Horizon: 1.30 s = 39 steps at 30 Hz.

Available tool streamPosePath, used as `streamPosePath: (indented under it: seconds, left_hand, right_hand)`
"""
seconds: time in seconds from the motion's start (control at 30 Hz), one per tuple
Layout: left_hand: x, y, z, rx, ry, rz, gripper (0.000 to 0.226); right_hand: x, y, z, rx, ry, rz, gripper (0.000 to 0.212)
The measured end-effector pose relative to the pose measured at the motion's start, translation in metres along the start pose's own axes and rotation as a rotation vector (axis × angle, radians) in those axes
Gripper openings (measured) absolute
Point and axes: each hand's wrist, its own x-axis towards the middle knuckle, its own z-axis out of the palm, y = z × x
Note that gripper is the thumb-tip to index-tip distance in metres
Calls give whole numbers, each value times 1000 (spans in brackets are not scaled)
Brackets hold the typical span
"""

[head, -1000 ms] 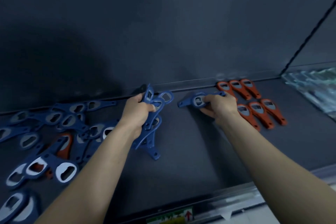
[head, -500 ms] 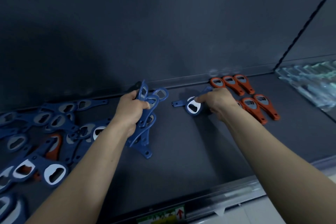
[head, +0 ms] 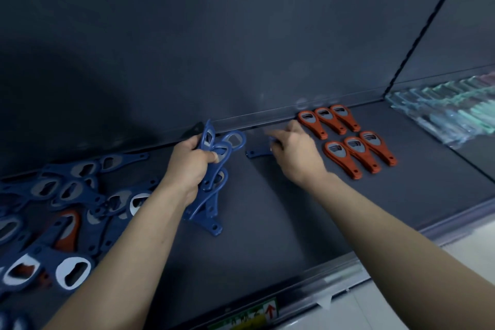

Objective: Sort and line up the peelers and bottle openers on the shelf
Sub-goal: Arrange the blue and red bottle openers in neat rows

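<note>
Sorting is partly done, judging by the shelf (head: 267,225): six orange openers (head: 360,154) lie on the right in two neat rows of three, heads toward the back wall; a loose heap of blue openers (head: 67,190) sprawls on the left, with one stray orange opener (head: 68,230) buried in it.

The left hand (head: 187,166) grips a bunch of blue openers (head: 207,209) near their heads, its fingers (head: 194,146) curled round them; the handles fan downward and the lowest touch the shelf. The right hand (head: 293,154) lies over a single blue opener (head: 255,153) just left of the orange rows; only the handle end pokes out from under it, and the blur hides whether its fingers pinch the head or merely press on it.

These openers look light, stiff and flat: plastic bodies with a metal insert at the head, smooth enough to slide on the dark shelf; nothing fragile. One alone is probably easiest taken by the waist between head and handle, or simply pushed flat into line; a bunch held at one end is likely to splay and slip, so it wants a firm grip.

Clear packets (head: 455,110) lie at the far right, too blurred to identify; they may be the peelers.
</note>
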Motion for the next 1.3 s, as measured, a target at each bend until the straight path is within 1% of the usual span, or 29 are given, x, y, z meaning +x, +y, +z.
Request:
streamPosePath:
  seconds: [0.1, 0.23, 0.33, 0.43, 0.6, 0.73, 0.83, 0.87, 0.93, 0.97, 1.0, 1.03, 1.1, 1.13, 1.17, 1.27, 1.3]
  left_hand:
    - [0, 0, -5, -5, 8, -2, 30]
    - [2, -1, -14, 10, 16, -7, 32]
    - [1, -2, -19, 20, 13, -11, 33]
    - [0, -2, -20, 19, 10, -12, 32]
    - [1, 0, -16, 20, 14, -10, 35]
    - [1, -1, -10, 21, 14, -9, 35]
    - [1, -3, -4, 12, 16, -8, 34]
    - [1, -3, -2, 9, 17, -11, 33]
    - [1, -4, 1, 8, 21, -15, 34]
    - [0, -5, 3, 7, 25, -18, 35]
    - [0, -5, 4, 6, 28, -20, 36]
    - [0, -5, 5, 2, 31, -21, 36]
    - [0, -5, 8, 1, 38, -22, 36]
    - [-1, -6, 8, 6, 42, -21, 36]
    - [-1, -6, 7, 12, 45, -19, 35]
    - [-1, -6, 5, 22, 56, -16, 34]
    - [-1, -7, 5, 24, 61, -17, 34]
  right_hand:
    - [-3, -13, 10, -202, -93, -60, 26]
    - [-6, -24, 18, -260, -211, -47, 28]
    - [-7, -30, 20, -331, -250, -63, 29]
    - [-4, -34, 19, -447, -239, -130, 30]
    - [0, -29, 16, -409, -274, -173, 26]
    - [-2, -13, 14, -373, -271, -169, 30]
    - [-3, 0, 5, -277, -287, -130, 36]
    - [-4, 3, 4, -262, -259, -101, 37]
    - [-6, 6, 8, -220, -83, 11, 27]
    - [-7, 5, 10, -184, -2, 99, 28]
    - [-6, 2, 12, -158, 34, 191, 39]
    - [-5, -1, 15, -158, 26, 258, 51]
    - [-1, -7, 20, -199, -27, 310, 62]
    - [1, -10, 22, -216, -51, 311, 62]
    - [3, -12, 24, -222, -65, 301, 57]
    - [7, -12, 26, -206, -56, 283, 29]
    - [7, -10, 25, -205, -48, 285, 24]
